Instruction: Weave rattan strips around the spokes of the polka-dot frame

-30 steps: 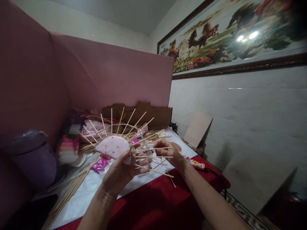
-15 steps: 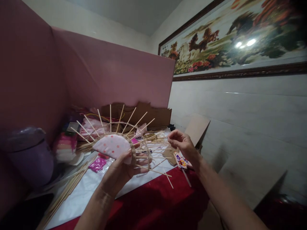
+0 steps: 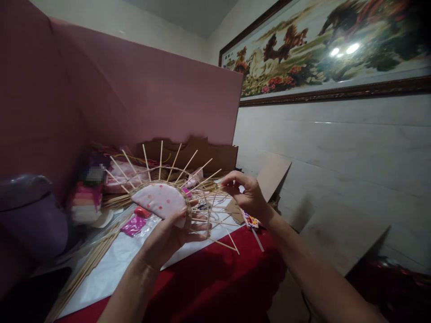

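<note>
I'm holding the spoked half-round piece (image 3: pixel 160 199) left of centre, my upturned left hand (image 3: pixel 171 237) gripping its edge, while my right hand (image 3: pixel 247 193) is angling in from lower right, fingers narrowly bunching, contents unclear.

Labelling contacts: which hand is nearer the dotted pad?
Left: the left hand grips the dotted pad at its lower right; the right hand is apart, farther right in view.
</note>
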